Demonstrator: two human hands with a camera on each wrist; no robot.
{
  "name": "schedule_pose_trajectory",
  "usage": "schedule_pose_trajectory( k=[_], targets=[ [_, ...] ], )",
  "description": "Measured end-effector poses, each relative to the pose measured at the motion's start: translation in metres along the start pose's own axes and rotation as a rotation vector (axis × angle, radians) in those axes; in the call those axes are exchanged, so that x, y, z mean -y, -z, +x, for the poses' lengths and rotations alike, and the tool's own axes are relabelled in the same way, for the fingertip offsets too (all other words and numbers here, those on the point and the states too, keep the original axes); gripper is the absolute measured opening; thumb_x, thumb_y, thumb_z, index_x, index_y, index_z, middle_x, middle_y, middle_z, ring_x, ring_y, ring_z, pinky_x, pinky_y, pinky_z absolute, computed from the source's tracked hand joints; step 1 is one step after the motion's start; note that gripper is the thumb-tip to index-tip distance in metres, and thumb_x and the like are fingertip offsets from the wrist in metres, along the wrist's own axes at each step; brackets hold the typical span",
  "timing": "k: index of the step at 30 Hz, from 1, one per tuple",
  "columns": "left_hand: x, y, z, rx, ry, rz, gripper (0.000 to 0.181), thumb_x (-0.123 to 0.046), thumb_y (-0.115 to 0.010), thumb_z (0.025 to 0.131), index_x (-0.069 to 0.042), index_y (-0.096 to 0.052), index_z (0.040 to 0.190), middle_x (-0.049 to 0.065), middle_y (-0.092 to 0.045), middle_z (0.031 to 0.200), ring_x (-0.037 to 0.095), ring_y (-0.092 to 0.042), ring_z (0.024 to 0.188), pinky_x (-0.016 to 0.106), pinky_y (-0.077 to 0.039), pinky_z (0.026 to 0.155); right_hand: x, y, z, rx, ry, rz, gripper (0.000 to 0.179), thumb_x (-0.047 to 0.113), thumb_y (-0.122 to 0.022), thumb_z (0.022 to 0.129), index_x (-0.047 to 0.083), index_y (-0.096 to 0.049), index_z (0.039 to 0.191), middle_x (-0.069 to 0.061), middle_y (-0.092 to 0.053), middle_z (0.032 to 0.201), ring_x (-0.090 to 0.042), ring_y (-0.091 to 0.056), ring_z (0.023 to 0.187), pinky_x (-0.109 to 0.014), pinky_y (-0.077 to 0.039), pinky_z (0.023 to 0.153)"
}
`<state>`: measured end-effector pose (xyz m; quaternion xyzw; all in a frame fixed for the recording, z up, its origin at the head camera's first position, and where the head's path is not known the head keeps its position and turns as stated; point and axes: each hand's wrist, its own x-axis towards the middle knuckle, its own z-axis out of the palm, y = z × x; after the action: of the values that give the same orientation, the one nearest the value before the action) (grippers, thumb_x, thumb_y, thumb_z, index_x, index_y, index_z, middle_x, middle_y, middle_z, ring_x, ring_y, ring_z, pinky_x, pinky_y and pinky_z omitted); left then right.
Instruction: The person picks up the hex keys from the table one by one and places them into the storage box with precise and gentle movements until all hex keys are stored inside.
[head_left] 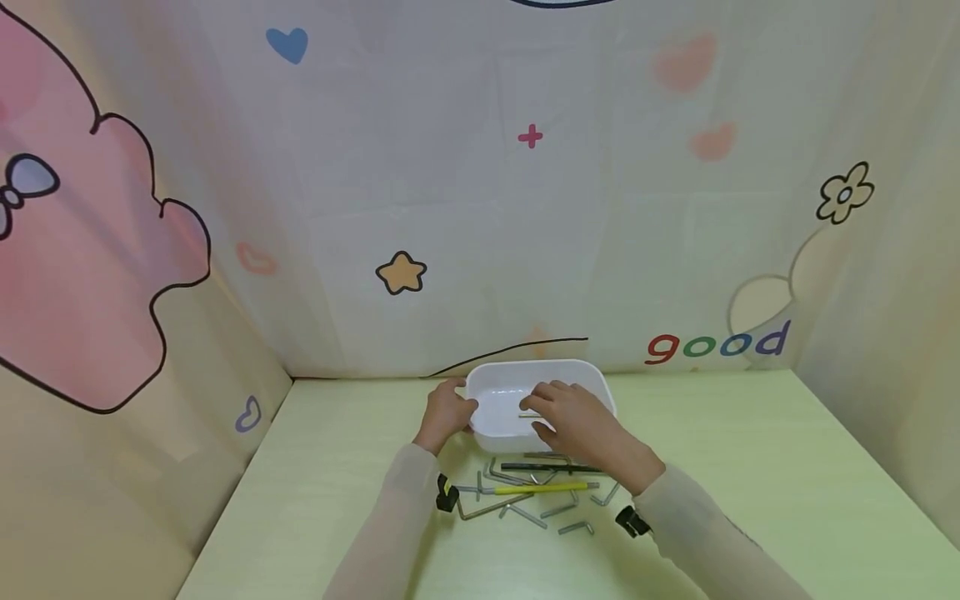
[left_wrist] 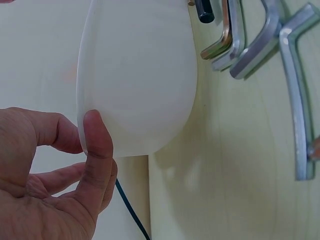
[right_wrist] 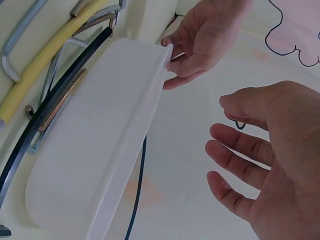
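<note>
The left hand (head_left: 444,412) pinches the rim of the white tub (head_left: 506,442) at its left end, at the back of the table (head_left: 720,450). Over the tub is the right hand (head_left: 579,423), fingers apart; a thin rod (head_left: 528,416) (brass-coloured) shows beside them. Hex keys (head_left: 528,517) lie in front.

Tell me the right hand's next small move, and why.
Probably move the right hand to one of the L-shaped keys on the table: the hand looks empty in the right wrist view, many keys lie outside the white tray, and the left hand pinches the tray's rim.
</note>
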<state>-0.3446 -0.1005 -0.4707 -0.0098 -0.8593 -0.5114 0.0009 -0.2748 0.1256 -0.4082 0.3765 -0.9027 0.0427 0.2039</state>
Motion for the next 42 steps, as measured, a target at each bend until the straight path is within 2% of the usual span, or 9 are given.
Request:
schedule_pose_trajectory(
  k=[16,23,29,37,42],
  targets=[
    [0.0,-0.002,-0.001,-0.004,-0.002,0.009,0.053,-0.002,-0.058,0.085,0.008,-0.049,0.136,0.025,-0.07,0.089,0.014,-0.061,0.045,0.042,-0.064,0.056,0.015,-0.006,-0.028,0.011,0.027,0.028,0.026,0.021,-0.075,0.085,0.018,-0.068,0.109,0.003,-0.068,0.108,-0.018,-0.064,0.101,-0.038,-0.058,0.085],
    [-0.001,-0.001,-0.002,-0.005,-0.007,0.005,0.053,-0.002,-0.058,0.084,0.009,-0.049,0.136,0.026,-0.069,0.089,0.014,-0.061,0.045,0.043,-0.064,0.056,0.02,-0.009,-0.038,0.013,0.039,0.045,0.026,0.021,-0.076,0.084,0.019,-0.069,0.109,0.005,-0.066,0.103,-0.016,-0.063,0.102,-0.034,-0.057,0.077],
    [-0.002,-0.001,-0.003,-0.001,-0.001,0.006,0.054,-0.002,-0.058,0.084,0.009,-0.049,0.136,0.026,-0.069,0.088,0.013,-0.06,0.044,0.042,-0.064,0.056,0.023,-0.01,-0.047,0.028,0.049,0.048,0.026,0.022,-0.076,0.084,0.019,-0.069,0.108,0.006,-0.066,0.101,-0.015,-0.063,0.097,-0.033,-0.056,0.076],
    [-0.003,-0.001,-0.002,-0.01,-0.001,0.016,0.054,-0.003,-0.057,0.084,0.009,-0.049,0.136,0.026,-0.069,0.09,0.012,-0.059,0.044,0.041,-0.064,0.056,0.026,-0.016,-0.054,0.009,0.093,0.03,0.031,0.023,-0.079,0.08,0.02,-0.069,0.109,0.006,-0.067,0.103,-0.015,-0.063,0.098,-0.035,-0.058,0.081],
    [-0.002,-0.001,-0.002,-0.008,0.0,0.014,0.054,-0.003,-0.058,0.085,0.008,-0.049,0.136,0.026,-0.07,0.09,0.013,-0.06,0.044,0.04,-0.064,0.055,0.027,-0.02,-0.061,0.044,0.095,0.024,0.031,0.025,-0.08,0.079,0.021,-0.069,0.108,0.006,-0.067,0.105,-0.015,-0.062,0.098,-0.036,-0.057,0.082]
  ],
)
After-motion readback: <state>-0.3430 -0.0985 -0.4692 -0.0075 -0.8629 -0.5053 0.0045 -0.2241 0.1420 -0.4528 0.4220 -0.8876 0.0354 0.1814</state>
